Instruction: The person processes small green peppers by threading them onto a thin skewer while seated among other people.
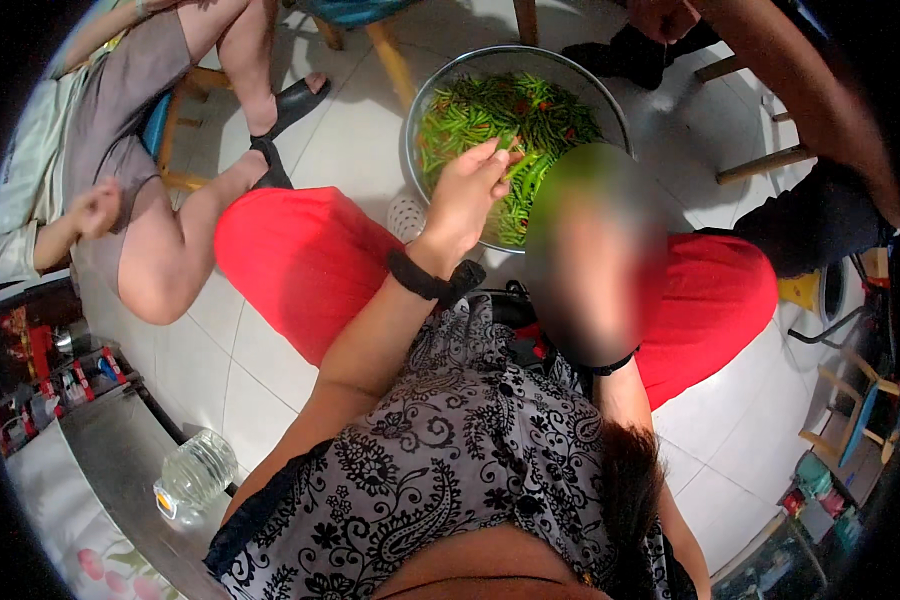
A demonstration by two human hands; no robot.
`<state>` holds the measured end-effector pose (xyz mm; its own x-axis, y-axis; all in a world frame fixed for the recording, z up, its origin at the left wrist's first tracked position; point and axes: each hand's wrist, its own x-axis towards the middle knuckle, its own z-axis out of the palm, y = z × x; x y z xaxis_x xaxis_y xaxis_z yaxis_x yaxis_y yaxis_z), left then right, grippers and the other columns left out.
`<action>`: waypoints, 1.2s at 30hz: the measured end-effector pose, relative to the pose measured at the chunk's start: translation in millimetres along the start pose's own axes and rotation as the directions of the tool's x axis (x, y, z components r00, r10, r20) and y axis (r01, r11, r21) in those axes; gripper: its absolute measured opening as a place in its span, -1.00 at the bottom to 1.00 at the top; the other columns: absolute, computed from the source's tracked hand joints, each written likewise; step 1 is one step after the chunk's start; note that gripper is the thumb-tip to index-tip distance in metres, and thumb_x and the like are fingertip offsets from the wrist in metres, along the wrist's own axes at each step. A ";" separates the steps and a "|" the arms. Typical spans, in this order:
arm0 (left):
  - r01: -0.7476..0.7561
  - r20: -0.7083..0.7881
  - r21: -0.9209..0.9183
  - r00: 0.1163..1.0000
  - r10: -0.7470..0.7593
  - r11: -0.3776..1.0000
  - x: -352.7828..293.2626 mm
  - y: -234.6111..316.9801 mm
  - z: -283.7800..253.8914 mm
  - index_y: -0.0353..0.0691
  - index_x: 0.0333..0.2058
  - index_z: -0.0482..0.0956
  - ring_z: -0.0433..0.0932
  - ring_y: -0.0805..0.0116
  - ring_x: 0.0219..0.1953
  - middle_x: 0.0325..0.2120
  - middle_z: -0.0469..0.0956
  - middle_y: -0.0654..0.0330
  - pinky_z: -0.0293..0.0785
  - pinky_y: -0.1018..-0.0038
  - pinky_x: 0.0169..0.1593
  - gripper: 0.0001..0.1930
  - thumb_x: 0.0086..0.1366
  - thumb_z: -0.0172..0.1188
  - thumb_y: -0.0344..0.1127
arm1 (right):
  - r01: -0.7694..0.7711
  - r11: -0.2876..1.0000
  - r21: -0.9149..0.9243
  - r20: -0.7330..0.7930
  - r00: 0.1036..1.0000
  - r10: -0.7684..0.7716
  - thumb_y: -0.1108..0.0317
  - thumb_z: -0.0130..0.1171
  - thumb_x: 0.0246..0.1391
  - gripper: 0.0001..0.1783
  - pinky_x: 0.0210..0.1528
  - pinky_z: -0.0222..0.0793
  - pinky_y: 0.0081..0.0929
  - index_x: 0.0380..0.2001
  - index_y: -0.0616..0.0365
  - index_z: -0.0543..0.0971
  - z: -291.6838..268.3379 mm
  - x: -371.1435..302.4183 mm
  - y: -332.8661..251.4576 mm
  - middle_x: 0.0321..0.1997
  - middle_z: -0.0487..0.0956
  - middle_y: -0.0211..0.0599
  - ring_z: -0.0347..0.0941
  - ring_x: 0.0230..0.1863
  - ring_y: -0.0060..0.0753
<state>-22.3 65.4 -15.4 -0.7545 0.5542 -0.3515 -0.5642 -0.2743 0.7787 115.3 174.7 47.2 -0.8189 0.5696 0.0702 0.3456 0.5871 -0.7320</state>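
Note:
A big round metal basin (592, 98) stands on the floor ahead of my knees, holding a heap of slim green chili peppers (460, 112) with a few red ones among them. Over its near left part, my left hand (462, 200) is closed in a pinch on a green chili pepper (508, 140), which points up from the fingertips. Another green pepper (523, 165) shows just beside those fingers. My right hand (595, 260) is at the basin's near right side; a blur covers its fingers and anything they may hold.
Another person (120, 170) sits at the left, sandals near the basin. A further person's arm (810, 90) and dark-clothed leg come in at the right. Wooden stool legs (390, 60) stand behind the basin. A clear plastic jug (200, 468) is at the lower left.

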 end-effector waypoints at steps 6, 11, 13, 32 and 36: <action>-0.018 -0.052 0.253 0.998 0.032 0.967 -3.1 0.2 -2.3 -0.43 0.05 0.50 0.48 0.59 -0.38 -0.27 0.59 0.25 0.39 0.65 -0.30 -0.62 0.38 0.19 -0.28 | -0.011 0.999 0.036 -0.021 1.000 0.011 0.28 0.09 0.22 -0.75 -0.51 0.31 -0.08 -0.49 0.20 0.51 -3.2 -0.3 -8.6 -0.63 0.45 0.11 0.46 -0.57 0.16; -0.064 -0.043 0.293 0.996 0.080 0.954 -7.5 3.7 1.6 -0.44 0.03 0.52 0.49 0.58 -0.45 -0.30 0.61 0.28 0.41 0.67 -0.34 -0.63 0.36 0.21 -0.29 | -0.038 0.999 0.028 0.051 0.998 0.037 0.30 0.07 0.24 -0.80 -0.41 0.38 -0.09 -0.38 0.21 0.53 -1.2 -1.2 1.5 -0.50 0.54 0.06 0.52 -0.45 0.12; -0.110 -0.051 0.348 0.989 0.136 0.931 -9.2 4.3 4.4 -0.44 0.02 0.54 0.49 0.60 -0.46 -0.32 0.63 0.28 0.38 0.69 -0.38 -0.64 0.36 0.23 -0.29 | -0.060 0.998 0.011 0.108 0.992 0.059 0.31 0.05 0.25 -0.81 -0.34 0.43 -0.09 -0.32 0.20 0.53 -1.7 -1.6 5.5 -0.42 0.59 0.03 0.56 -0.37 0.08; -0.101 0.198 0.659 0.979 -0.043 0.745 1.4 16.4 -9.6 -0.47 0.08 0.50 0.48 0.56 -0.33 -0.37 0.59 0.24 0.39 0.65 -0.24 -0.62 0.41 0.09 -0.30 | -0.008 0.999 0.039 -0.008 1.000 0.008 0.24 -0.01 0.31 -0.74 -0.37 0.41 -0.06 -0.35 0.19 0.53 13.0 0.5 18.8 -0.50 0.58 0.02 0.55 -0.41 0.14; -0.040 0.060 -0.194 0.997 0.052 0.980 16.0 7.3 -24.1 -0.61 0.23 0.20 0.49 0.25 0.05 0.02 0.50 -0.15 0.41 0.53 0.14 -0.52 0.40 -0.10 -0.46 | -0.058 0.994 0.095 0.005 0.998 0.058 0.24 -0.01 0.32 -0.73 -0.36 0.41 -0.09 -0.35 0.20 0.54 15.1 4.6 14.5 -0.47 0.59 0.01 0.55 -0.40 0.12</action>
<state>-46.6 53.3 -27.8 -0.7617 0.5850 -0.2785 -0.5880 -0.4437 0.6763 109.7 177.2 26.6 -0.7999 0.5997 0.0243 0.3476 0.4958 -0.7958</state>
